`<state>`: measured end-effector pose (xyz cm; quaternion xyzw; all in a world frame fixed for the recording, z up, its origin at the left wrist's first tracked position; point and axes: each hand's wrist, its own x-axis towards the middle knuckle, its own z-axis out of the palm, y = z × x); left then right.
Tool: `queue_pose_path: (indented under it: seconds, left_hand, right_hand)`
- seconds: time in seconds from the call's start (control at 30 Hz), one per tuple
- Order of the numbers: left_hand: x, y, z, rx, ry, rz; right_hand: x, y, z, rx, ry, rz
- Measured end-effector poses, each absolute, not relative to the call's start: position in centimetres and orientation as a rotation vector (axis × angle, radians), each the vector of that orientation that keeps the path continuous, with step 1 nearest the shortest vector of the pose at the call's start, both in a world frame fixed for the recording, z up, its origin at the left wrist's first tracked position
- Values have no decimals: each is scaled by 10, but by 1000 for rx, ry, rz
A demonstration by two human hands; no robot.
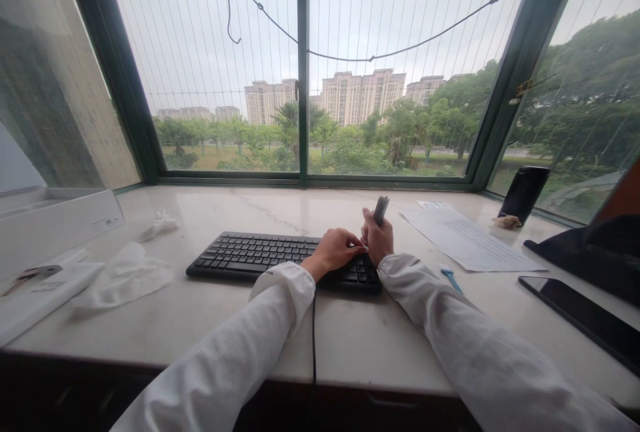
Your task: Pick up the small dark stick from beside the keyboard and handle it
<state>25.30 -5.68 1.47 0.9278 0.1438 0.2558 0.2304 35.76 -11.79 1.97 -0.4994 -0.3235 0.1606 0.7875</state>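
A black keyboard [260,255] lies on the pale counter. Over its right end, my two hands meet. My right hand [379,240] is a closed fist around a slim dark grey object [382,209], whose ridged or bristly end sticks up above the thumb; its lower part is hidden. My left hand [339,249] is closed in a pinch against the right hand's fingers. A small pale spot shows at its fingertips, too small to name. Near my right forearm lies a small blue plastic tool [451,279].
On the left are crumpled tissue [127,277], an open white box [60,219] and keys [35,277] on a white packet. To the right are a printed sheet [473,240], a flat phone [580,312] and an upright black device [524,193]. A cable [314,332] hangs over the front edge.
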Motion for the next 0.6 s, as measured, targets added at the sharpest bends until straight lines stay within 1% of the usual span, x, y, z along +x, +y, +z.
queue_pose_path:
  seconds: [0.17,0.3,0.6]
  left_hand:
    - [254,-53,11,2573,367,706]
    - [255,-51,8,2592,371,700]
    - [257,-51,7,2588,458,665]
  right_hand:
    - [359,-117,11,-1305,-860,43]
    - [360,-118,6,-1427,-956,-129]
    - [362,-119,2,-1427,-986,-151]
